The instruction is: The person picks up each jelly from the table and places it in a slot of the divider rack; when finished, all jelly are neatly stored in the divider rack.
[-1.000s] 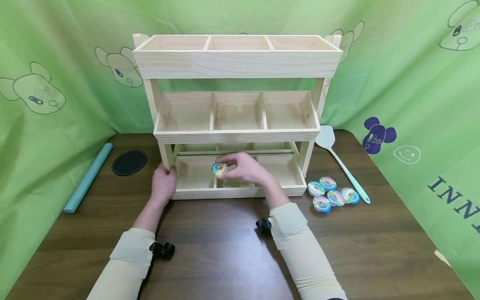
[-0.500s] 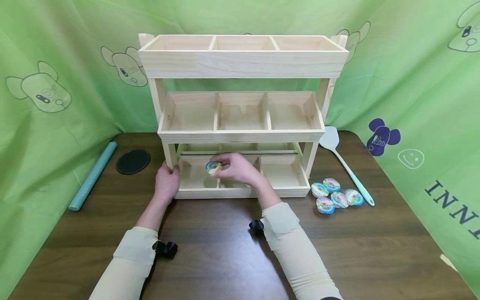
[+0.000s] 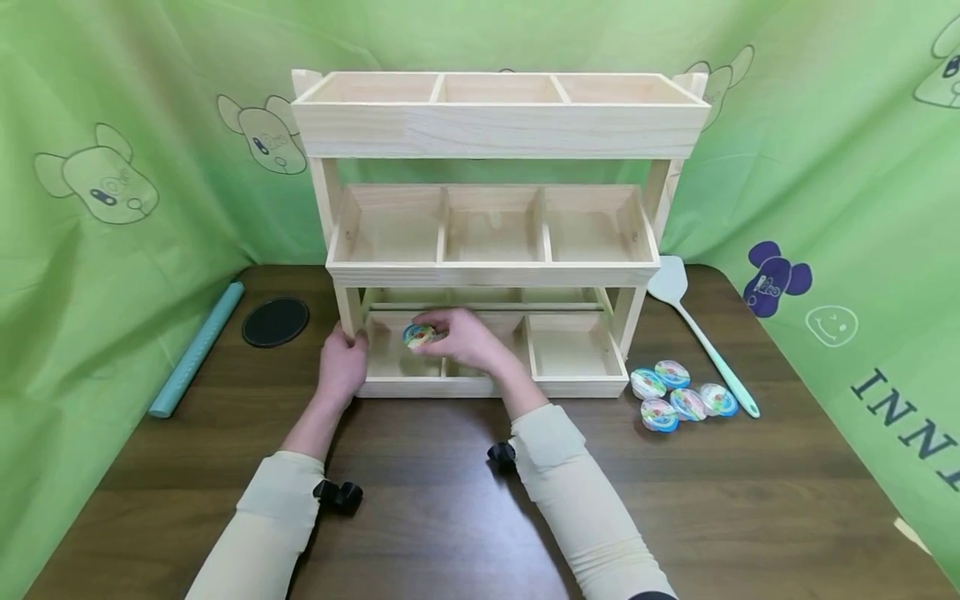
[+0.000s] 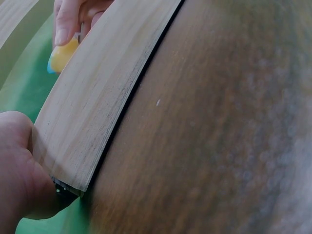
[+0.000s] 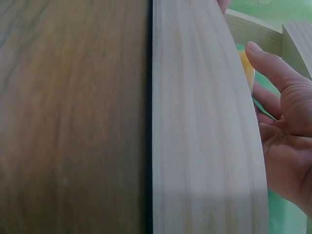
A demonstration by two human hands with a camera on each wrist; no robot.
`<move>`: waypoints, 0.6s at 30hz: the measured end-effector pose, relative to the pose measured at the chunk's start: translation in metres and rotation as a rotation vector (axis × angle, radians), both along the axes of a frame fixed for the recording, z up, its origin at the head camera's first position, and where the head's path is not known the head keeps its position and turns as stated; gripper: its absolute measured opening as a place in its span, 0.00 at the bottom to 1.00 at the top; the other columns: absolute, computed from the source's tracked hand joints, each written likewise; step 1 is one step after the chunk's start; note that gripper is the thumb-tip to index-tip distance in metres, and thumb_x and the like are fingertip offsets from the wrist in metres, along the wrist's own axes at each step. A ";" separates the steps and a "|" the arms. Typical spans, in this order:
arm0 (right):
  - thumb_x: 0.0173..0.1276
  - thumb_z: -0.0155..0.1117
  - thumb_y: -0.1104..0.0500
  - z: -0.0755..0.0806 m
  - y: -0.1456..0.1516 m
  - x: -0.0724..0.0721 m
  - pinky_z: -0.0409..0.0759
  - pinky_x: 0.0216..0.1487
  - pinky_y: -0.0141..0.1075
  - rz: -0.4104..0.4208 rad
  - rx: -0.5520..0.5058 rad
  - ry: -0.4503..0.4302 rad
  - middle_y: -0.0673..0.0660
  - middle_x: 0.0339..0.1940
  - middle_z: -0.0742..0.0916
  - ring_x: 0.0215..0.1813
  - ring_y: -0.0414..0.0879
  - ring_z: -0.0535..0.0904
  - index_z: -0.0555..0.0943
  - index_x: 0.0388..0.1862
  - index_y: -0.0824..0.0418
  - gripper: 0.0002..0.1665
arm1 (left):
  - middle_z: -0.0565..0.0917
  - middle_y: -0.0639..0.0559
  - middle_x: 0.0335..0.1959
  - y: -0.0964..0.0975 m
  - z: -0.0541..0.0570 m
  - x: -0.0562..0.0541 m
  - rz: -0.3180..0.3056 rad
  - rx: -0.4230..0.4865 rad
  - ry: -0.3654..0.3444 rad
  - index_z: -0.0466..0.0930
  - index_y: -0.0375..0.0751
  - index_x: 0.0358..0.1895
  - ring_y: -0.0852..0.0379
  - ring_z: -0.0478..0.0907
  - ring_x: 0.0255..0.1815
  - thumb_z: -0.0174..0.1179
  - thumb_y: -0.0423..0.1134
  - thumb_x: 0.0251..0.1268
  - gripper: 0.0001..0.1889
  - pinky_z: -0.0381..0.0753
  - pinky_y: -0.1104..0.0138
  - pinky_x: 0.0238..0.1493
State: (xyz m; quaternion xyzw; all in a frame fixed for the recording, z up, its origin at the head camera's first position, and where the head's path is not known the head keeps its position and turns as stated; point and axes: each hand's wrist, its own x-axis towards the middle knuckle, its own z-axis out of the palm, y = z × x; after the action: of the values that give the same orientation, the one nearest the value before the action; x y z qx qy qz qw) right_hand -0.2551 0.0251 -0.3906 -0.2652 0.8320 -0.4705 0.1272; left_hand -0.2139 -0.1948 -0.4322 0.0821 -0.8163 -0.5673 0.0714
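A three-tier wooden shelf rack (image 3: pixel 495 131) stands on the table, each tier split into three compartments. My right hand (image 3: pixel 461 337) pinches a small jelly cup (image 3: pixel 417 335) with a blue-rimmed printed lid, over the left compartment of the bottom tier. Yellow contents show through the cup (image 4: pixel 63 56) in the left wrist view, partly behind the tier's front board. At the rack's lower left corner, my left hand (image 3: pixel 343 365) grips the end of the bottom tier beside the post; its fingertips are partly hidden.
Several more jelly cups (image 3: pixel 687 403) lie grouped right of the rack, beside a pale blue spatula (image 3: pixel 705 337). To the left are a black round disc (image 3: pixel 275 322) and a light blue roll (image 3: pixel 197 350). A green printed cloth (image 3: pixel 97 267) hangs around the table.
My right hand has carried the jelly cup left, from the divider to over the left compartment. My left hand keeps its grip on the rack. The head view has shifted slightly.
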 end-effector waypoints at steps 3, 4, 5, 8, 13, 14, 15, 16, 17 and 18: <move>0.60 0.77 0.60 -0.003 -0.005 0.000 0.81 0.48 0.33 0.002 -0.015 0.008 0.59 0.48 0.88 0.48 0.48 0.83 0.81 0.63 0.64 0.31 | 0.75 0.25 0.61 0.000 -0.001 0.000 0.006 -0.009 0.001 0.62 0.26 0.71 0.36 0.74 0.58 0.44 0.36 0.79 0.24 0.74 0.46 0.59; 0.60 0.78 0.60 -0.004 -0.007 0.000 0.81 0.47 0.33 0.002 -0.022 0.005 0.59 0.48 0.88 0.48 0.48 0.83 0.81 0.63 0.64 0.31 | 0.75 0.26 0.61 0.000 -0.001 -0.001 0.006 -0.010 0.003 0.62 0.26 0.71 0.36 0.75 0.57 0.44 0.36 0.79 0.24 0.75 0.46 0.58; 0.59 0.78 0.61 -0.005 -0.008 0.000 0.81 0.47 0.33 0.001 -0.024 0.008 0.59 0.48 0.88 0.47 0.47 0.83 0.81 0.63 0.64 0.31 | 0.75 0.25 0.60 0.001 -0.001 -0.001 0.007 -0.012 0.005 0.63 0.26 0.71 0.36 0.75 0.57 0.44 0.36 0.79 0.24 0.75 0.46 0.58; 0.59 0.78 0.60 -0.008 -0.016 0.001 0.81 0.46 0.33 -0.003 -0.017 0.012 0.58 0.47 0.88 0.46 0.46 0.83 0.81 0.62 0.63 0.31 | 0.76 0.26 0.60 0.001 -0.001 0.000 0.011 -0.016 0.012 0.63 0.27 0.70 0.36 0.76 0.56 0.45 0.36 0.79 0.24 0.76 0.46 0.56; 0.60 0.78 0.58 -0.013 -0.029 0.001 0.80 0.45 0.32 -0.002 0.040 0.048 0.55 0.45 0.89 0.43 0.42 0.83 0.82 0.62 0.63 0.31 | 0.77 0.26 0.57 0.000 -0.001 0.001 0.018 -0.020 0.021 0.65 0.26 0.68 0.36 0.77 0.52 0.45 0.36 0.78 0.22 0.77 0.48 0.52; 0.60 0.78 0.58 -0.013 -0.031 0.002 0.80 0.45 0.31 -0.004 0.046 0.050 0.55 0.44 0.89 0.43 0.42 0.82 0.82 0.62 0.64 0.31 | 0.77 0.26 0.57 0.000 -0.001 0.001 0.018 -0.019 0.024 0.65 0.26 0.68 0.36 0.77 0.52 0.45 0.36 0.78 0.22 0.77 0.48 0.52; 0.60 0.77 0.58 -0.013 -0.033 0.002 0.79 0.45 0.32 -0.007 0.049 0.048 0.55 0.44 0.89 0.43 0.42 0.82 0.82 0.62 0.64 0.31 | 0.77 0.26 0.57 0.000 -0.001 0.001 0.018 -0.018 0.026 0.65 0.25 0.67 0.36 0.77 0.52 0.45 0.36 0.78 0.22 0.77 0.48 0.52; 0.60 0.78 0.58 -0.013 -0.035 0.002 0.79 0.45 0.32 -0.012 0.051 0.046 0.55 0.43 0.89 0.42 0.42 0.82 0.81 0.62 0.64 0.31 | 0.77 0.26 0.57 0.000 -0.001 0.001 0.018 -0.017 0.028 0.65 0.25 0.67 0.36 0.77 0.52 0.45 0.36 0.78 0.22 0.78 0.47 0.52; 0.60 0.78 0.58 -0.012 -0.036 0.002 0.79 0.46 0.32 -0.016 0.051 0.041 0.55 0.43 0.89 0.43 0.42 0.82 0.81 0.62 0.64 0.31 | 0.77 0.26 0.57 0.000 -0.001 0.001 0.016 -0.016 0.028 0.65 0.25 0.67 0.36 0.78 0.52 0.45 0.35 0.78 0.22 0.78 0.47 0.52; 0.60 0.78 0.59 -0.012 -0.037 0.002 0.80 0.46 0.32 -0.022 0.051 0.037 0.55 0.43 0.89 0.43 0.43 0.82 0.81 0.62 0.64 0.31 | 0.77 0.26 0.57 0.000 -0.001 0.001 0.018 -0.014 0.029 0.65 0.24 0.67 0.36 0.78 0.52 0.46 0.35 0.78 0.22 0.78 0.47 0.52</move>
State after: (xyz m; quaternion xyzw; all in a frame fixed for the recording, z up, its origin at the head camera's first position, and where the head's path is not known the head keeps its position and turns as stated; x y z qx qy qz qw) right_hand -0.2527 -0.0116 -0.4026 -0.2613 0.8489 -0.4454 0.1133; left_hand -0.2127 -0.1944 -0.4328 0.0807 -0.8183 -0.5622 0.0885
